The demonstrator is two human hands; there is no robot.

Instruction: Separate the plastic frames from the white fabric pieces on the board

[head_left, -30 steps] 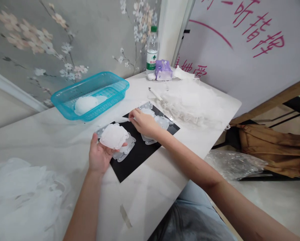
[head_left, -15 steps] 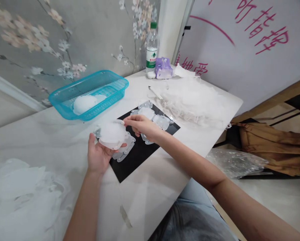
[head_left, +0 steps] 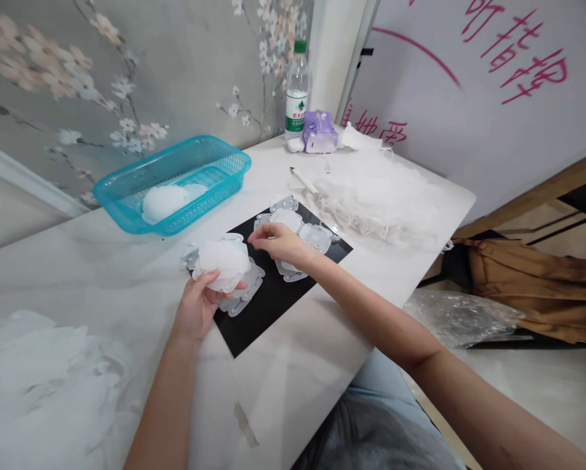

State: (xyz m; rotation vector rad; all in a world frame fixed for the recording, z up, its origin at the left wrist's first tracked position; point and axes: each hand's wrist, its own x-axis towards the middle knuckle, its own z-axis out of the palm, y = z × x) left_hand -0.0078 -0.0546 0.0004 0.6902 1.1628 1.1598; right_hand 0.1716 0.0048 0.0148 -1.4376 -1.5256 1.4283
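One marble-look tbl spans most of the view. Behind it, blossom-print wall at L, whiteboard w/ red handwriting at R. Lower L corner: big pile of white sheets, edges blurry. Far R of tbl: heap of white scraps, stringy along its near edge. Off the tbl's R side, brown cloth & crinkled clear plastic. Blue basket nr the wall, a few rounded white pcs inside. Black sheet lies mid-tbl, under translucent wavy-edged pcs in 2 groups.

L hand has the white wavy-edged stack clamped, thumb on top, fingers below; stack is held over the sheet's L part. R hand is just beside the stack's R edge, above the sheet; fingertips bunched narrow, can't tell if they meet or pinch anything.

Smaller stuff at the back: green-capped water btl, purple tissue pk next to it, then white pen, dark tip, by the scrap heap.
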